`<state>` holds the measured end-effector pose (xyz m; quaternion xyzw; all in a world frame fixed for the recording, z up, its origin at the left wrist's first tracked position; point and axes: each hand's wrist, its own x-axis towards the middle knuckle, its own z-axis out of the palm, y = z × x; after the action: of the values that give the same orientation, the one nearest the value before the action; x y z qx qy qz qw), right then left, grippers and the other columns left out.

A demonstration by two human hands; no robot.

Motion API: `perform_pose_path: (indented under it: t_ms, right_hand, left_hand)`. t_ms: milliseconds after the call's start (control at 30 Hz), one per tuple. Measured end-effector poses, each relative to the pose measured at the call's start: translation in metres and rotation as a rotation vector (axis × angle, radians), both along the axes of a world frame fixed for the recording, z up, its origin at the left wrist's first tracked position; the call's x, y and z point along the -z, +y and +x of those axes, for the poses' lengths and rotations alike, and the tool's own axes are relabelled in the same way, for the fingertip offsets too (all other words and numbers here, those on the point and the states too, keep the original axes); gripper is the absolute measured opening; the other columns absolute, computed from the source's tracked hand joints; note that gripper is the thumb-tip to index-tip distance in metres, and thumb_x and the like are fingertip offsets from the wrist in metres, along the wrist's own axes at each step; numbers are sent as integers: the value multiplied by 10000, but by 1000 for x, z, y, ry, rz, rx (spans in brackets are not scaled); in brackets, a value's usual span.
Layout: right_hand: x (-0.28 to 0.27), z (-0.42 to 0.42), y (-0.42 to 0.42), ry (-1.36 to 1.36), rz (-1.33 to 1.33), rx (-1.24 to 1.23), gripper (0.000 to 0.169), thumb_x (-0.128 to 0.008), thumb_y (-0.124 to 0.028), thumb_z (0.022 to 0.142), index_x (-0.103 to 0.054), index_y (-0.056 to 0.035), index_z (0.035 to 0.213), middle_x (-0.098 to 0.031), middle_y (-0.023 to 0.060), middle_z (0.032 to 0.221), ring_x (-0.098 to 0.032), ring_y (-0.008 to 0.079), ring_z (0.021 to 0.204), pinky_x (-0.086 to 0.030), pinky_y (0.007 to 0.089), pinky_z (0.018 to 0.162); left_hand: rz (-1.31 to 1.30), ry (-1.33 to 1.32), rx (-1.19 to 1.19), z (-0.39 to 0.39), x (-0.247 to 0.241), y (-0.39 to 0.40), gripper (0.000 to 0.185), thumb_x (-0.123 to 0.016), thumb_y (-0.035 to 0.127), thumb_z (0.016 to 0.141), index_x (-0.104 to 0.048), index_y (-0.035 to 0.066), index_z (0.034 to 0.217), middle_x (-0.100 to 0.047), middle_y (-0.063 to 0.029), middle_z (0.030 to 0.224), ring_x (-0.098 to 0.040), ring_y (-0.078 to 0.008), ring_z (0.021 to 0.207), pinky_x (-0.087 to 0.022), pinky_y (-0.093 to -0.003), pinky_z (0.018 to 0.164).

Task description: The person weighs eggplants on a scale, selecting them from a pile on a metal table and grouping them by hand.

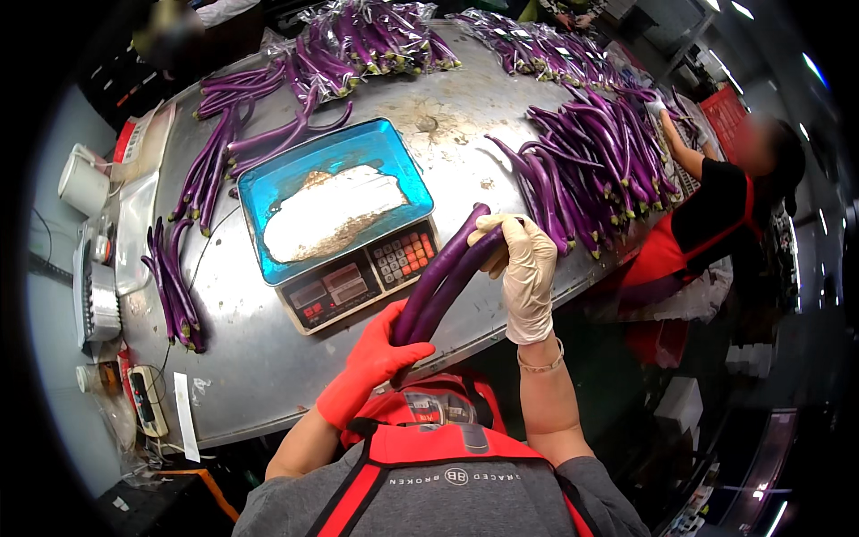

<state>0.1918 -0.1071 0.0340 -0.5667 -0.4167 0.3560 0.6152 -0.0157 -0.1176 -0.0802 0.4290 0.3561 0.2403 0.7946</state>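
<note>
My left hand (376,359), in a red rubber glove, grips the lower ends of two long purple eggplants (439,278). At their upper ends my right hand (523,268), in a pale disposable glove, has its fingers closed around one of them. The pair is held tilted above the table's front edge, just right of a digital weighing scale (356,285). A blue tray (409,171) tops the scale, with wet brown stains and a bright glare on its surface. Beyond my right hand lies a large pile of loose eggplants (597,154).
On the metal table (235,382), small eggplant bunches (171,288) lie left of the scale. Bagged eggplants (376,40) line the far side. A power strip (147,399) and plastic bags (137,228) sit along the left edge. A co-worker (711,215) reaches over the pile at right.
</note>
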Motion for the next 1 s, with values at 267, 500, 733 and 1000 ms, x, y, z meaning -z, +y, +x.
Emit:
perform_pose_path:
  t_ms: [267,500,733,1000]
  right_hand:
    - [-3,-16,30,-3,4,-85,341,-470,-300,1027,-700,-72,920,-699,22,768,-530,43,551,-401,194,502]
    - [4,-17,44,38,-41,-118,544,-338,-392,1046,-704,-14,909,-716,97,757,-574,102,524,-450,222,493]
    - [5,-17,45,97,-35,-130,586,-315,-410,1058,-691,-4,862,-725,136,798,-582,127,529,-467,237,490]
    - [16,-17,41,84,58,-161,529,-354,-401,1065,-682,-10,924,-721,110,866,-579,111,590,-482,253,553]
  left_hand:
    - [-33,-57,-104,-12,-5,12,714,-871,80,696,-510,63,1311,-623,-19,1006,-604,-114,889,-502,-289,814]
    - [-50,-76,-135,-17,-2,12,701,-865,90,707,-500,62,1305,-631,-18,949,-611,-110,846,-505,-274,770]
    - [-67,-122,-125,-15,-3,14,689,-869,117,707,-503,61,1287,-633,-18,922,-605,-102,814,-499,-265,740]
    - [-97,-163,-117,-12,-3,14,702,-871,120,707,-496,64,1297,-634,-17,921,-605,-101,813,-499,-264,743]
